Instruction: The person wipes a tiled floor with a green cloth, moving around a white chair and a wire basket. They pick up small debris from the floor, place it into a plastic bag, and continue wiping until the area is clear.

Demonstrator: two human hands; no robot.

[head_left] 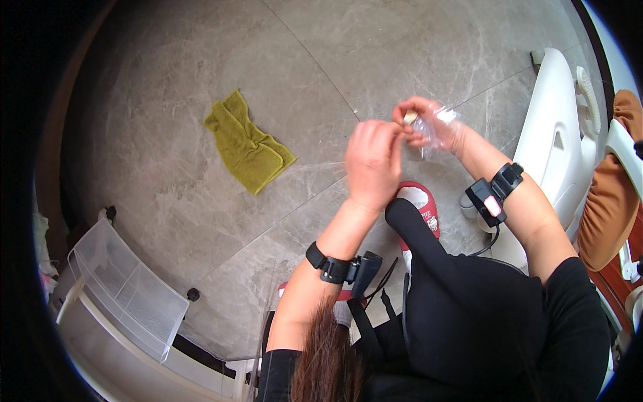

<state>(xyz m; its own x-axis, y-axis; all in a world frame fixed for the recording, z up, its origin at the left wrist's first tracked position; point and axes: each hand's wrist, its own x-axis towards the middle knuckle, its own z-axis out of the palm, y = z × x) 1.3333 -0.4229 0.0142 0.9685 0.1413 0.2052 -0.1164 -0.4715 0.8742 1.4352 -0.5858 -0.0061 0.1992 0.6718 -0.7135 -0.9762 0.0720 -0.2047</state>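
My right hand (420,115) is closed around a crinkled clear plastic bag (435,134), which hangs below its fingers toward the wrist. Between its thumb and forefinger shows a small, pale beige thing (410,117), too small to name. Just to the left, my left hand (375,159) is curled, back upward, its fingertips pinched together close to the beige thing. What they grip, if anything, is hidden. Both hands are above the floor, over a red slipper (423,209) on my foot. A dark strapped device sits on each forearm.
A green cloth (248,144) lies crumpled on the grey tiled floor (295,74). At lower left stands a white mesh-sided cart (127,288) with castors. To the right are a large white plastic piece (552,134) and a brown cushioned seat (599,214).
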